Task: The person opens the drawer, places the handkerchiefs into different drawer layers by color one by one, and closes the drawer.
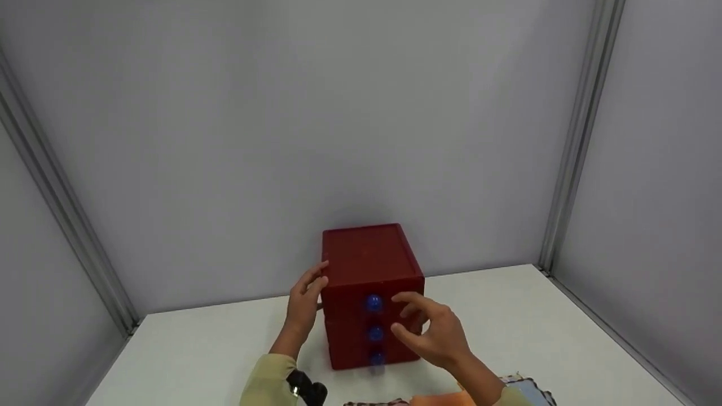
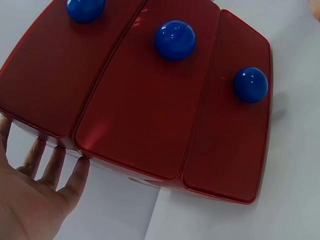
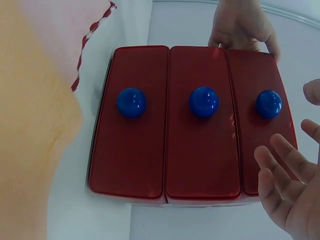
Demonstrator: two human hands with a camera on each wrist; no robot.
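Drawer box (image 1: 369, 282), red, three drawers stacked w/ a blue knob (image 1: 373, 303) on each front, sits toward the back edge of the white desk (image 1: 536, 332), near the middle, front facing me. My left hand (image 1: 304, 301) lies flat against its left side, fingers straight, pressing not gripping; the left wrist view shows those fingers (image 2: 50, 167) reaching past the box's edge. My right hand (image 1: 434, 332) hovers just in front of the top drawer, fingers spread and loose, holding nothing, apart from the knobs. I'd judge the shell as stiff glossy plastic, prob. light, so it may skid on the smooth desk if a drawer is tugged; hence the bracing palm. Best hold: pinch a round knob, though they look slick & small. Checked cloth (image 1: 530, 389) at the desk's near edge.
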